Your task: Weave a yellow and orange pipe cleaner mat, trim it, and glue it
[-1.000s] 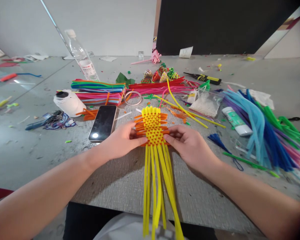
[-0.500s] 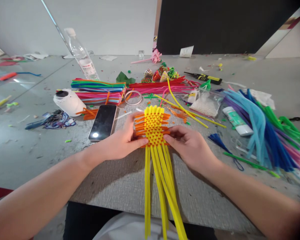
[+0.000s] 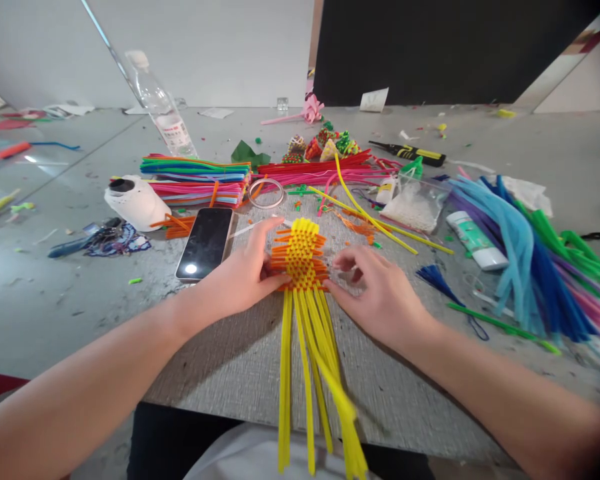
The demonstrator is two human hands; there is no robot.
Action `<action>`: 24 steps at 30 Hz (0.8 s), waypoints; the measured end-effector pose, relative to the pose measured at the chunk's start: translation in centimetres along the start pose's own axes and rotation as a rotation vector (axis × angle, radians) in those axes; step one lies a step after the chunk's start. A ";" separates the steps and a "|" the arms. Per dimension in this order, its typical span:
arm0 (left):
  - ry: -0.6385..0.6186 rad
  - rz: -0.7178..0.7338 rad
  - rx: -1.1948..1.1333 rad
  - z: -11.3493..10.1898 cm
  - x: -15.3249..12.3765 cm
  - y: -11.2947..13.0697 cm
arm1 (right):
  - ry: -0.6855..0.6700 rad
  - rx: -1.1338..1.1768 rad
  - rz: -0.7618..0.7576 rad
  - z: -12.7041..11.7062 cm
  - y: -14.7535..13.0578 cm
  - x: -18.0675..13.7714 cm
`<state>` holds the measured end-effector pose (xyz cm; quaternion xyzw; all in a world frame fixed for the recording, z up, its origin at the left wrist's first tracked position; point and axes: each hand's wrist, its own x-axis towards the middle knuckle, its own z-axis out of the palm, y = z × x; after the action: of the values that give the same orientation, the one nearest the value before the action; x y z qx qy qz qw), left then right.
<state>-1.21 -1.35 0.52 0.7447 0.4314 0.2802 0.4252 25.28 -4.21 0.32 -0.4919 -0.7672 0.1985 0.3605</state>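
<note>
A woven patch of yellow and orange pipe cleaners (image 3: 300, 257) stands tilted up off the grey table (image 3: 250, 360). Long loose yellow ends (image 3: 313, 373) trail from it toward me, past the table's near edge. My left hand (image 3: 243, 270) grips the patch's left side, thumb at its lower corner and fingers behind it. My right hand (image 3: 375, 290) is beside the patch's right edge. Its fingers are loosely curled and blurred, its thumb points at the lower right corner, and nothing shows in it.
A black phone (image 3: 206, 242) lies just left of the patch. Behind are stacked coloured pipe cleaners (image 3: 195, 180), a tape ring (image 3: 266, 193), a white roll (image 3: 135, 202) and a plastic bottle (image 3: 160, 107). To the right are a bag of white beads (image 3: 414, 205), a glue tube (image 3: 473, 240) and blue and green pipe cleaners (image 3: 525, 260).
The patch has tipped up from lying flat and turned edge-on. My right hand has let go of its right side and drawn slightly away. My left hand has kept its hold.
</note>
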 end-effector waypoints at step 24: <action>-0.116 0.348 0.516 -0.4 0.6 0.2 | -0.427 -0.196 -0.606 0.0 1.1 3.3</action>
<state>-1.11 -0.71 0.91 0.9055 0.3291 0.1870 0.1918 25.08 -0.78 0.79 -0.2226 -0.9511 0.1066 0.1859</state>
